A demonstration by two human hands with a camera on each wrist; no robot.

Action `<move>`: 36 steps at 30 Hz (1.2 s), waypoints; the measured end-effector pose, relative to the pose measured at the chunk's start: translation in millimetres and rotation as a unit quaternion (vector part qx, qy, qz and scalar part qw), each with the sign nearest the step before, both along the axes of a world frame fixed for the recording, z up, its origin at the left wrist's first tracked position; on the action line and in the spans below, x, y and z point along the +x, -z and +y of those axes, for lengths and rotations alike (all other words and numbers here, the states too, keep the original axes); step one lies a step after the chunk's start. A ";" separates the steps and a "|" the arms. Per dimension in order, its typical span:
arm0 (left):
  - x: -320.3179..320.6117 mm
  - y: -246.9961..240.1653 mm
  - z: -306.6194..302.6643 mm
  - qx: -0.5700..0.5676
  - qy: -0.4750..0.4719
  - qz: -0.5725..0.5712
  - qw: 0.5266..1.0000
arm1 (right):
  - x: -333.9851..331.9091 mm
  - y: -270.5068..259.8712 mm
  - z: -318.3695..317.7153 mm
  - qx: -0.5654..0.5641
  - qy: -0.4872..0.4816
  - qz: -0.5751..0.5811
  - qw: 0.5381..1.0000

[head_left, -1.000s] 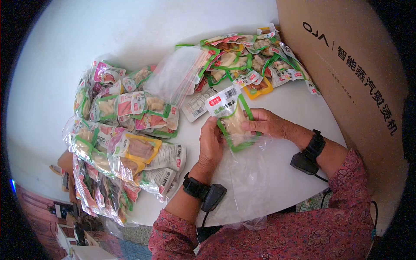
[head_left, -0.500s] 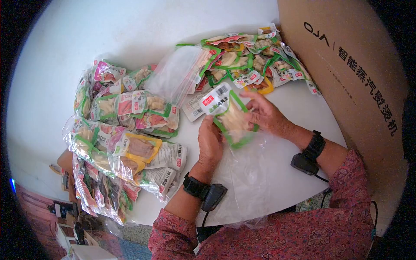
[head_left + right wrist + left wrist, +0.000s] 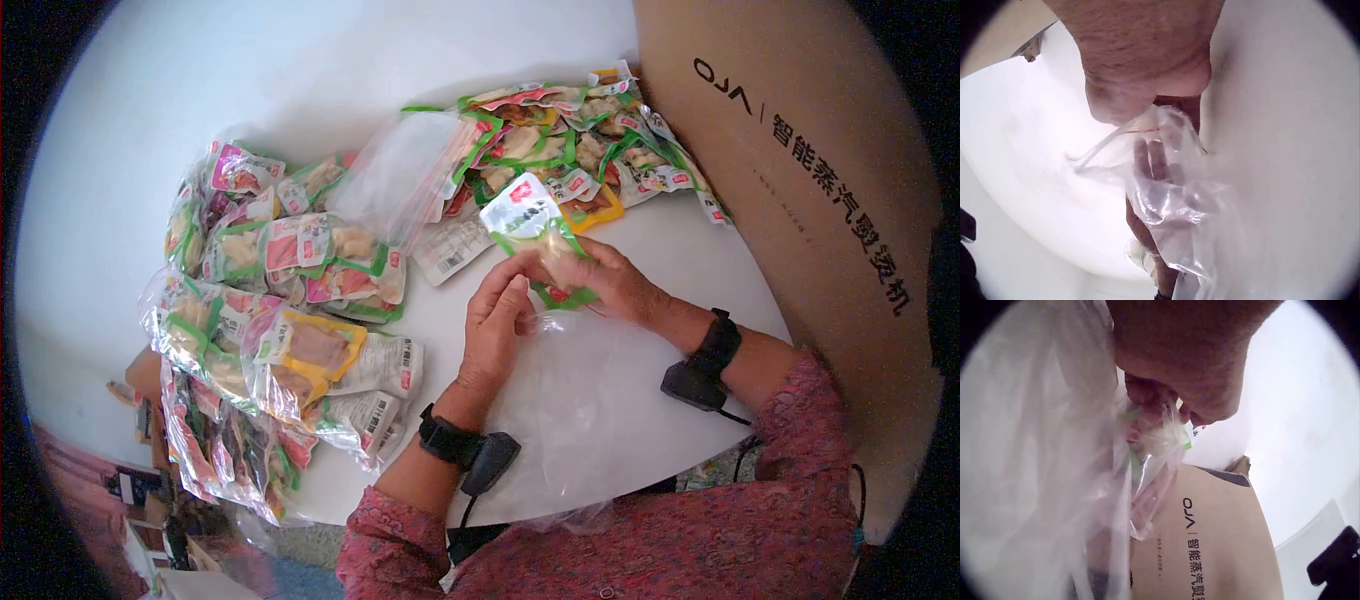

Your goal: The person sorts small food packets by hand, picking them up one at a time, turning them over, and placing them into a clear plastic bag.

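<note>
A green-edged food pouch (image 3: pixel 515 215) with a white printed top and pale food inside is held tilted over the table's middle. My right hand (image 3: pixel 620 285) grips its right side, fingers curled over the lower part. The left hand (image 3: pixel 492 325) holds it from the left, thumb raised and fingertips at its edge. A clear plastic bag (image 3: pixel 575 390) hangs below both hands toward the body. In the left wrist view, clear film lies around the pouch's lower end (image 3: pixel 1157 434). The right wrist view shows left fingers (image 3: pixel 1155 159) through the bag.
Filled clear bags of similar pouches (image 3: pixel 290 345) are piled along the left. More pouches (image 3: pixel 590 140) lie heaped at the back right, beside a stack of flat clear zip bags (image 3: pixel 405 170). One pouch lies label side up (image 3: pixel 455 250). A large cardboard box (image 3: pixel 800 200) stands along the right.
The right hand loosened from the pouch with fingers spread, then gripped it again. The pouch has turned, its white top swinging left, and both hands have drawn closer together.
</note>
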State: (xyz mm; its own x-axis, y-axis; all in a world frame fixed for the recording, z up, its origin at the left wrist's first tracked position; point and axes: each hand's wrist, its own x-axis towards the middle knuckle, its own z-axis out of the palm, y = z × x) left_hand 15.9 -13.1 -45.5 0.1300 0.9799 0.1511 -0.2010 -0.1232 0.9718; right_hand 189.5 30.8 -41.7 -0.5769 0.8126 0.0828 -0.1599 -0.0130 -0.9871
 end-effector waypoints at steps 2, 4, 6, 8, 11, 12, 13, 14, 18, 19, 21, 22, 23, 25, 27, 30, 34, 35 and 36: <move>-2.0 5.5 2.7 -0.019 0.008 -0.024 0.999 | 0.0 2.8 4.8 -0.001 0.045 0.018 0.999; -1.0 8.9 4.4 -0.061 -0.052 -0.038 0.996 | 1.1 1.8 6.0 -0.002 0.090 0.035 0.995; 3.2 15.0 10.0 -0.035 -0.052 -0.031 0.998 | 1.6 -1.0 5.2 -0.019 0.090 0.059 0.994; 7.8 17.3 11.0 -0.010 -0.055 -0.024 0.998 | 1.0 10.4 10.4 0.025 0.100 0.038 0.994; 7.8 17.1 9.0 0.024 -0.006 0.048 0.999 | -1.9 12.6 8.6 0.061 0.102 0.024 0.993; 4.3 15.9 8.4 -0.039 -0.001 0.019 0.999 | -2.4 10.4 6.9 0.056 0.096 0.028 0.993; 1.7 14.6 7.9 -0.102 0.004 -0.010 0.995 | -1.5 8.5 5.7 0.056 0.095 0.028 0.993; 0.4 12.9 7.2 -0.102 0.004 -0.010 0.995 | 0.1 6.7 4.7 0.048 0.072 0.021 0.996; 0.1 16.8 8.1 -0.099 -0.004 -0.023 0.995 | 2.1 6.8 4.6 0.060 0.044 0.010 0.997; 1.2 18.0 8.6 -0.092 -0.008 -0.056 0.994 | 2.5 6.5 4.4 0.060 0.045 0.010 0.997; 1.9 17.9 8.1 -0.089 -0.013 -0.053 0.995 | 2.3 5.6 4.0 0.062 0.039 0.006 0.997; 2.2 16.8 7.4 -0.085 -0.018 -0.051 0.995 | 2.2 4.4 3.3 0.061 0.039 0.006 0.997; 2.4 15.4 6.6 -0.085 -0.018 -0.051 0.995 | 2.0 2.4 2.5 0.062 0.037 0.007 0.997; 2.9 12.7 5.3 -0.096 -0.020 -0.047 0.994 | 2.4 2.2 2.6 0.063 0.034 0.007 0.997; 3.0 11.2 5.0 -0.091 -0.018 -0.046 0.995 | 2.6 4.6 4.2 0.056 0.021 0.013 0.998; 3.1 12.8 5.7 -0.084 -0.020 -0.042 0.995 | 2.9 3.4 3.8 0.063 0.021 0.004 0.998; 3.0 14.5 6.2 -0.077 -0.023 -0.039 0.996 | 3.7 3.7 4.1 0.064 0.019 0.004 0.998; 2.9 14.7 6.3 -0.077 -0.023 -0.039 0.996 | 3.9 3.9 4.4 0.070 0.018 0.002 0.997; 2.7 14.9 6.3 -0.078 -0.023 -0.037 0.996 | 4.0 4.3 4.7 0.077 0.017 0.000 0.997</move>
State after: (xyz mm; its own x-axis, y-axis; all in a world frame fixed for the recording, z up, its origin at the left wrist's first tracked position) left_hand 18.7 -6.8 -60.4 0.0793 0.9968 0.0034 -0.2697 0.0182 0.9628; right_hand 193.5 35.4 -46.0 -0.5493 0.8093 0.2081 -0.1578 0.1442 -0.9769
